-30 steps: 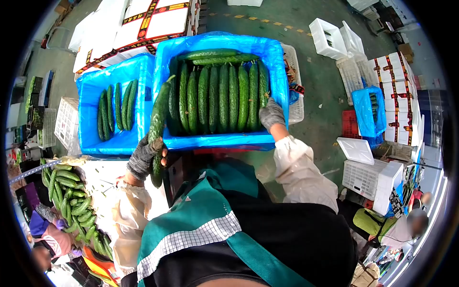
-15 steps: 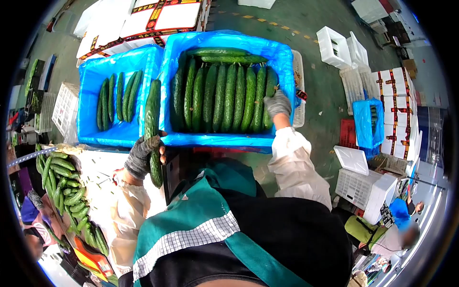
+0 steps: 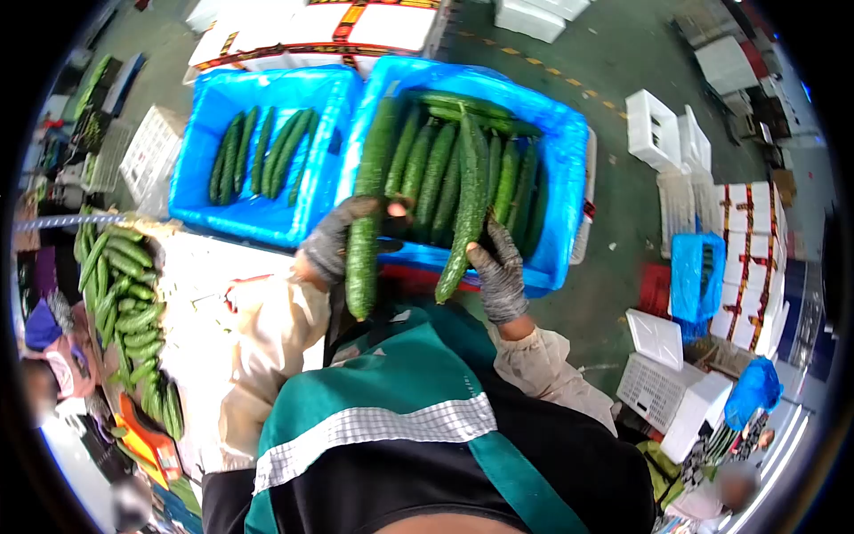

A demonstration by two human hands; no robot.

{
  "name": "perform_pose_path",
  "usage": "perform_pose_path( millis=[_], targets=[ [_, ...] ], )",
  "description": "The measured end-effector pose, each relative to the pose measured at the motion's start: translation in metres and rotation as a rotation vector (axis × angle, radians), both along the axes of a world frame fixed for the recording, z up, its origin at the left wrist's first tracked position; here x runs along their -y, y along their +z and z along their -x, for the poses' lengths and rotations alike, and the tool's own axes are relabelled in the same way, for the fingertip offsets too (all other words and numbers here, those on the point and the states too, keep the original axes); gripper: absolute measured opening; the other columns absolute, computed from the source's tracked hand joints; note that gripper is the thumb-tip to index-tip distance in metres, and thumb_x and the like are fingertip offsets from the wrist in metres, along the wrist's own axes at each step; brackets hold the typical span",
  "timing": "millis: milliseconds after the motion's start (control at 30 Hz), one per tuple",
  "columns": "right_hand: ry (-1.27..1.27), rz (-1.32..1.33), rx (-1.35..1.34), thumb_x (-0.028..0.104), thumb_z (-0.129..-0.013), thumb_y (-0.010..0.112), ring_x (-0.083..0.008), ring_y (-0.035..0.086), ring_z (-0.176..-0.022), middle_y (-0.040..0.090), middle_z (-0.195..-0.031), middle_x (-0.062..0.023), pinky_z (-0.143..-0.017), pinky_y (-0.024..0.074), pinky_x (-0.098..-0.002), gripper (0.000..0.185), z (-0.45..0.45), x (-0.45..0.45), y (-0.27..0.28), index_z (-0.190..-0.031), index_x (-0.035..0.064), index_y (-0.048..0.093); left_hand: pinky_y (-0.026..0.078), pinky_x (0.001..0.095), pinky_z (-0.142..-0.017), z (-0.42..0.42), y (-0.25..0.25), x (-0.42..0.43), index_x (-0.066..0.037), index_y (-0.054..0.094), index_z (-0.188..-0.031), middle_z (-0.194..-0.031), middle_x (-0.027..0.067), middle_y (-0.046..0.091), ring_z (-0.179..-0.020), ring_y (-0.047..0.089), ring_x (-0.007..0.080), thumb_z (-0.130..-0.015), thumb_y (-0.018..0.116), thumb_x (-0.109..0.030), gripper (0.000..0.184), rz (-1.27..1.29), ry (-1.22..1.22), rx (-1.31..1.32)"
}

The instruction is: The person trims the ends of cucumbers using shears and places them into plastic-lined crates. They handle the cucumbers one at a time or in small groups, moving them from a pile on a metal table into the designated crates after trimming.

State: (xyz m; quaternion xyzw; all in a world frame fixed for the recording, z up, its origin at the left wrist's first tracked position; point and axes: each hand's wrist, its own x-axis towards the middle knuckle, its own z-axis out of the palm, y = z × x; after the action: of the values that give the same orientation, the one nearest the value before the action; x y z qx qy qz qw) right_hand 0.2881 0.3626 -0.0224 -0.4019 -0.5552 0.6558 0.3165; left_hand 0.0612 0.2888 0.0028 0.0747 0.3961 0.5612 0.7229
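My left hand (image 3: 336, 238), in a dark grey glove with bare fingertips, grips a long green cucumber (image 3: 362, 267). This one stands nearly lengthwise over the left wall of the larger blue-lined crate (image 3: 562, 214). In my gloved right hand (image 3: 500, 278) is a second cucumber (image 3: 471, 191), slightly curved, held near its lower end. Its lower tip reaches over the crate's near rim. Beneath both hands, a row of cucumbers (image 3: 438, 182) lies side by side in the crate, with others (image 3: 467, 102) laid crosswise at the far end.
A smaller blue-lined crate (image 3: 200, 191) with several cucumbers adjoins on the left. Cucumbers are heaped (image 3: 133, 311) on the white table (image 3: 200, 311). White boxes (image 3: 391, 27) stand behind the crates. Stacked boxes (image 3: 747, 258) and foam boxes (image 3: 654, 129) are at right. People work at both sides.
My right hand has come from the crate's right side toward me and left, now with a cucumber lifted in it. My left hand has moved right and up with its cucumber. The view has shifted.
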Motion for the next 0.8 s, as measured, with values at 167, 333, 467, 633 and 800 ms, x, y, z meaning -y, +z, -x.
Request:
perform_pose_path(
  millis=[167, 333, 467, 633, 800],
  targets=[
    [0.141, -0.469, 0.147, 0.018, -0.076, 0.066, -0.0210, 0.057, -0.092, 0.056, -0.107, -0.0176, -0.080, 0.0445, -0.0311, 0.059, 0.051, 0.035, -0.001, -0.125, -0.0017, 0.040, 0.045, 0.0398, -0.085, -0.018, 0.004, -0.003, 0.000, 0.054, -0.106, -0.109, 0.0146, 0.055, -0.098, 0.054, 0.0272, -0.073, 0.063, -0.031, 0.046, -0.235, 0.137, 0.225],
    [0.285, -0.560, 0.126, 0.018, -0.075, 0.068, -0.0194, 0.059, -0.073, 0.061, -0.088, -0.0135, -0.069, 0.0481, -0.0301, 0.058, 0.069, 0.045, 0.023, -0.124, 0.0003, 0.043, 0.043, 0.0487, -0.088, 0.003, -0.009, 0.023, 0.002, 0.056, -0.094, -0.118, 0.0262, 0.046, -0.103, 0.050, 0.0388, -0.073, 0.059, -0.028, 0.038, -0.384, 0.202, 0.427],
    [0.263, -0.492, -0.008, 0.012, -0.076, 0.066, -0.0120, 0.058, -0.069, 0.061, -0.082, -0.0070, -0.066, 0.0475, -0.0248, 0.041, 0.080, 0.054, 0.029, -0.114, 0.0031, 0.053, 0.041, 0.0537, -0.087, 0.027, 0.007, 0.050, 0.001, 0.057, -0.089, -0.122, 0.0267, 0.041, -0.104, 0.049, 0.0407, -0.074, 0.057, -0.031, 0.036, -0.590, 0.257, 0.400],
    [0.429, -0.589, 0.106, 0.012, -0.076, 0.064, -0.0219, 0.059, -0.074, 0.060, -0.085, -0.0102, -0.068, 0.0477, -0.0312, 0.026, 0.094, 0.071, 0.011, -0.098, 0.0036, 0.054, 0.042, 0.0480, -0.087, 0.056, 0.015, 0.102, -0.005, 0.058, -0.090, -0.124, 0.0239, 0.040, -0.106, 0.048, 0.0360, -0.075, 0.056, -0.037, 0.035, -0.641, 0.478, 0.314],
    [0.713, -0.976, 0.073, 0.013, -0.075, 0.061, -0.0323, 0.056, -0.082, 0.057, -0.093, -0.0157, -0.072, 0.0468, -0.0385, 0.024, 0.114, 0.106, -0.011, -0.096, 0.0020, 0.055, 0.042, 0.0469, -0.088, 0.059, 0.014, 0.154, -0.007, 0.058, -0.089, -0.124, 0.0226, 0.039, -0.109, 0.046, 0.0351, -0.076, 0.055, -0.039, 0.035, -0.624, 0.734, 0.339]
  ],
)
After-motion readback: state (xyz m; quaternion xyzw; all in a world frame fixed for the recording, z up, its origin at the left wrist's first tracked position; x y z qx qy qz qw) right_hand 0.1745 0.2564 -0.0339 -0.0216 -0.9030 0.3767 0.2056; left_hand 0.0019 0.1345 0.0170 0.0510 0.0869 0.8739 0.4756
